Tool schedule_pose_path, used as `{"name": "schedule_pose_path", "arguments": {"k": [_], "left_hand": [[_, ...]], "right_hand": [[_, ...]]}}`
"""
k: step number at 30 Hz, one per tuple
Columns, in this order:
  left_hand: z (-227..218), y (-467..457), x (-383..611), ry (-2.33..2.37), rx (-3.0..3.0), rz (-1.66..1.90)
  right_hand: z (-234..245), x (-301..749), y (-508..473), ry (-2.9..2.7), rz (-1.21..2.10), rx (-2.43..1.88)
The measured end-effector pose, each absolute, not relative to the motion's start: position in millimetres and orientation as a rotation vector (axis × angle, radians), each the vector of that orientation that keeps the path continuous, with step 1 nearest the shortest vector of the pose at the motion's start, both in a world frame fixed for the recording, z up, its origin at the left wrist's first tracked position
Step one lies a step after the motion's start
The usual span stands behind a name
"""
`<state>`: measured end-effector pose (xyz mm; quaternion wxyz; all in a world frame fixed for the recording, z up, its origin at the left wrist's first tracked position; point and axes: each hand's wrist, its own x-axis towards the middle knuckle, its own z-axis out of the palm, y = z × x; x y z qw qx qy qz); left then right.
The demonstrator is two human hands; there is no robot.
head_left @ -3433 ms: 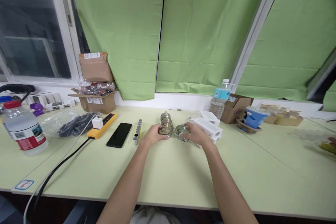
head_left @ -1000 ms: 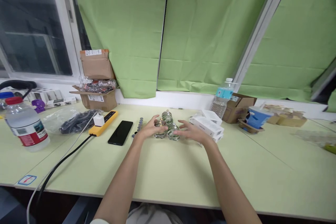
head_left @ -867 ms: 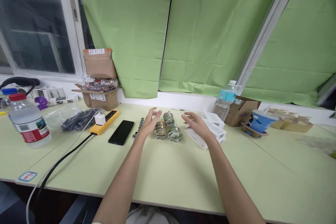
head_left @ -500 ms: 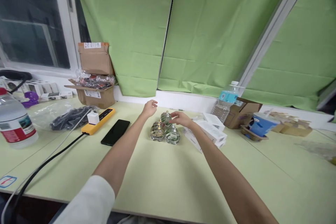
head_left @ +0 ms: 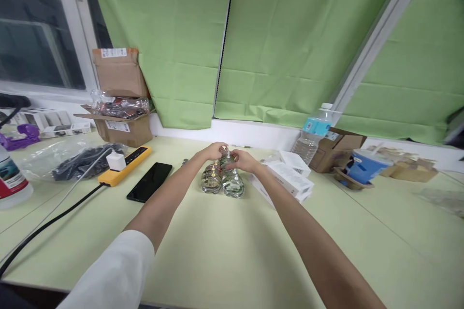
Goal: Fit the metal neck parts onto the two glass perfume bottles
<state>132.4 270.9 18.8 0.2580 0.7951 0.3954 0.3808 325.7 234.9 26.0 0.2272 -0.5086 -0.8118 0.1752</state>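
Observation:
Three small glass jars stand close together on the green table. Two are in front, one at the left [head_left: 212, 180] and one at the right [head_left: 233, 186]. The third, rear jar [head_left: 226, 159] stands behind them, mostly covered by my hands. My left hand [head_left: 212, 150] and my right hand [head_left: 242, 160] both reach far forward and curl round this rear jar from either side. Their fingers meet at its top.
A black phone [head_left: 150, 188], a yellow power strip [head_left: 125, 166] with a white plug and a bagged dark bundle [head_left: 81, 160] lie at the left. White boxes [head_left: 288, 179], a water bottle [head_left: 311, 133], cardboard boxes [head_left: 120, 96] and a blue cup [head_left: 359, 167] stand around.
Both hands let go of the front jars, lifted open, then reached further back and closed round the rear jar. The view shifted right and forward.

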Motion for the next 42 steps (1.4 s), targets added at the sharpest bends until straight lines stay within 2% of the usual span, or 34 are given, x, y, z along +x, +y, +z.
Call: {"name": "schedule_pose_path", "arguments": {"k": [5, 12, 15, 18, 21, 23, 25, 27, 32, 42], "left_hand": [[21, 269, 136, 1.208, 2.206, 0.896], [32, 263, 133, 1.408, 2.168, 0.905], [62, 255, 119, 1.424, 2.153, 1.01], [111, 226, 97, 1.38, 2.134, 1.133], [156, 162, 74, 1.058, 2.023, 1.356], [166, 105, 64, 0.939, 2.023, 1.354], [153, 53, 58, 0.926, 1.99, 1.297], [122, 18, 56, 0.913, 1.914, 1.225], [42, 10, 59, 0.893, 1.729, 1.148], [1, 28, 60, 0.915, 1.612, 1.06]], "right_hand": [[30, 356, 235, -2.242, 0.406, -1.512], [33, 377, 225, -2.183, 0.44, -1.547], [33, 375, 217, -2.171, 0.471, -1.507], [33, 372, 210, -2.156, 0.532, -1.454], [33, 371, 204, -2.182, 0.652, -1.355], [34, 371, 201, -2.217, 0.725, -1.288], [34, 370, 199, -2.246, 0.774, -1.234], [34, 368, 198, -2.261, 0.804, -1.187], [28, 364, 198, -2.192, 0.766, -1.197], [27, 365, 200, -2.044, 0.939, -1.22]]}}
